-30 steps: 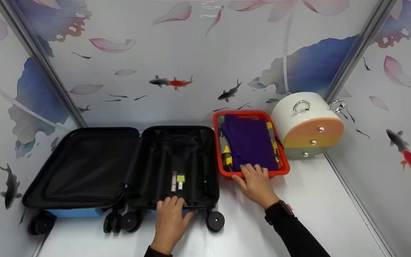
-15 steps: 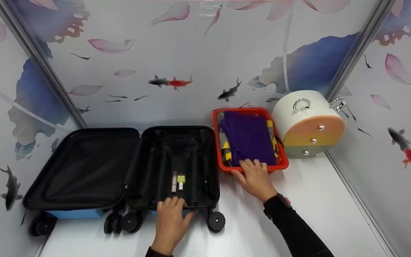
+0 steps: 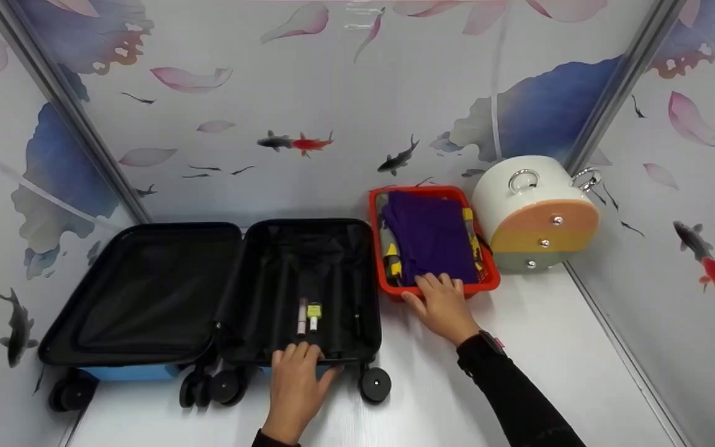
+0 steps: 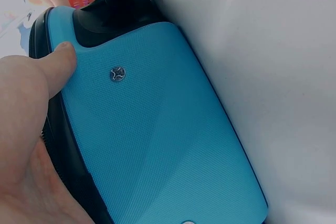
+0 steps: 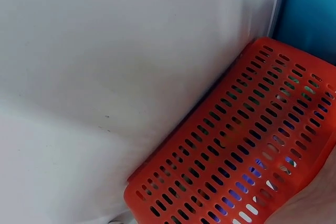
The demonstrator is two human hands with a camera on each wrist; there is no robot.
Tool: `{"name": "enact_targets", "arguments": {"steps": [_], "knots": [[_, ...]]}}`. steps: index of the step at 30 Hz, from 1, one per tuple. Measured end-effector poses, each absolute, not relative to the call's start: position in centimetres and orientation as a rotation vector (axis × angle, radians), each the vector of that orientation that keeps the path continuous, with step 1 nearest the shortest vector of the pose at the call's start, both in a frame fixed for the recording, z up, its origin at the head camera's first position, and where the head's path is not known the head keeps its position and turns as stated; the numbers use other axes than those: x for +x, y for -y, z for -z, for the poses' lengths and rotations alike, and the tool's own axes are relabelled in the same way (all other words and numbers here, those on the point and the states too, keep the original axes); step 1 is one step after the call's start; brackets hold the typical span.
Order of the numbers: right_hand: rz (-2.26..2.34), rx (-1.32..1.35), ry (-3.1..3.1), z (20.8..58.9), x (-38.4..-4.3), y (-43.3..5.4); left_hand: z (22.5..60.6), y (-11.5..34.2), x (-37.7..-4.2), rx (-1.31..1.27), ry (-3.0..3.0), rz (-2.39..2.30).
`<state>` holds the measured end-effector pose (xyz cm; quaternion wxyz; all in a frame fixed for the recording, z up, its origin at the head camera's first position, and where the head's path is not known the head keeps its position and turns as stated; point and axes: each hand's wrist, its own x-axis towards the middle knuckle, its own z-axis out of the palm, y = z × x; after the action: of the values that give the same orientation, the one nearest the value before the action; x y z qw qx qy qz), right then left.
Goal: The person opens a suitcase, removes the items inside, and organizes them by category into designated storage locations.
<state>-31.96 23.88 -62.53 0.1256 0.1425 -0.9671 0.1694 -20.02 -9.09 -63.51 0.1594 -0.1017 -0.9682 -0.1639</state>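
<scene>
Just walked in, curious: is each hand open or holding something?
Left hand: gripping the boxy blue suitcase.
Right hand: gripping the slotted red plastic basket.

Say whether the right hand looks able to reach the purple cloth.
Probably yes: the right hand is at the near rim of the red basket, with no item covering the purple cloth.

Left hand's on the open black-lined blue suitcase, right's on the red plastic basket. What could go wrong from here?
1. The slim pale-pink tube and small yellow-and-white item lie loose in the suitcase; they might slide if the left hand tips it.
2. The right hand's fingertips reach the folded purple cloth; it could get rumpled.
3. The basket sits close beside the white rounded cabinet; shifting it sideways may bump that.
</scene>
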Motion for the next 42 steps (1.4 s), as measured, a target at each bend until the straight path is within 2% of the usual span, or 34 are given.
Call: {"name": "enact_targets", "arguments": {"steps": [15,31,37,42], "knots": [[-0.497,0.404,2.839,62.9,-32.8,-23.2,63.7,9.6,-20.0,-0.264,2.807,0.471],[-0.709,0.330,2.838,62.1,-32.8,-23.7,63.5,9.3,-19.9,-0.288,2.735,0.471],[-1.105,0.261,2.802,60.4,-32.9,-25.5,63.6,9.0,-20.2,-0.291,2.705,0.487],[-1.103,0.270,2.677,57.1,-33.6,-28.1,63.6,9.0,-20.2,-0.269,2.710,0.519]]}}
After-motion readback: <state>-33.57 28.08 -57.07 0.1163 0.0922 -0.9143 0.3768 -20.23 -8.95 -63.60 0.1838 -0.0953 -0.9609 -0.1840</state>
